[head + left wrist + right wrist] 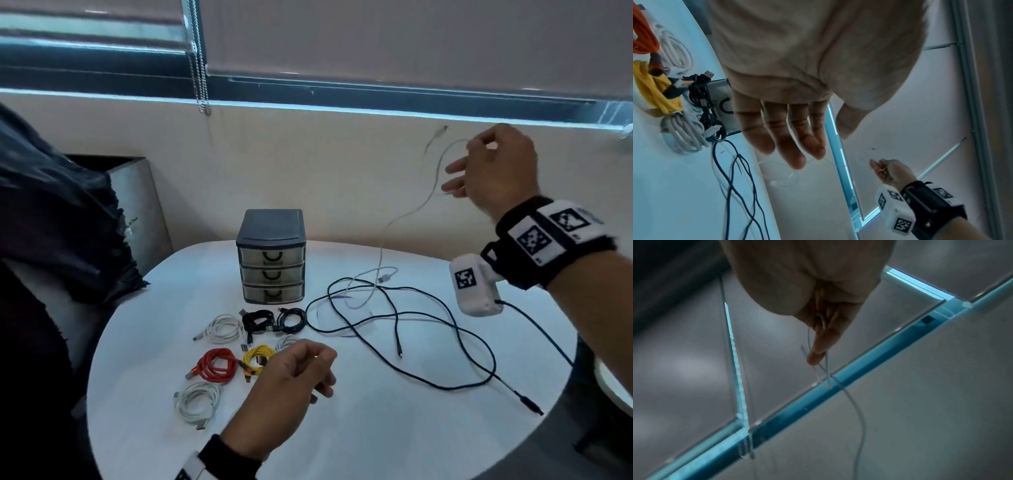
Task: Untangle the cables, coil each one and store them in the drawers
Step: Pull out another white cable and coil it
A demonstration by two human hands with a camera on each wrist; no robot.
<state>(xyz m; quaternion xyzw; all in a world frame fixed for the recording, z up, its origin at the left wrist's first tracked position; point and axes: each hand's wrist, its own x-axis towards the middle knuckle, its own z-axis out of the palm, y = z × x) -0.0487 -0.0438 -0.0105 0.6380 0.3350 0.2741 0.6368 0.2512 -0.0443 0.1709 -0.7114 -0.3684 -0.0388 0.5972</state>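
On the white table I see my right hand pinching the raised white cable, left hand empty, fingers loose; its tail crosses the dark cable and may snag.

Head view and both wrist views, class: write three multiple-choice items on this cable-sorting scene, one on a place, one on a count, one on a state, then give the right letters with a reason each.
1. Where does the drawer unit stand?
A. at the far side of the table, behind the coiled cables
B. on the floor
C. at the table's near edge

2. How many drawers does it have?
A. two
B. three
C. five

3. What is the right hand doing?
A. resting flat on the table
B. holding the red cable
C. holding the thin white cable up in the air

Answers: 1 A, it stands beyond the red coil and yellow coil. 2 B, three handles are stacked on its front. 3 C, the cable hangs from its fingers to the table, while the left hand holds nothing.
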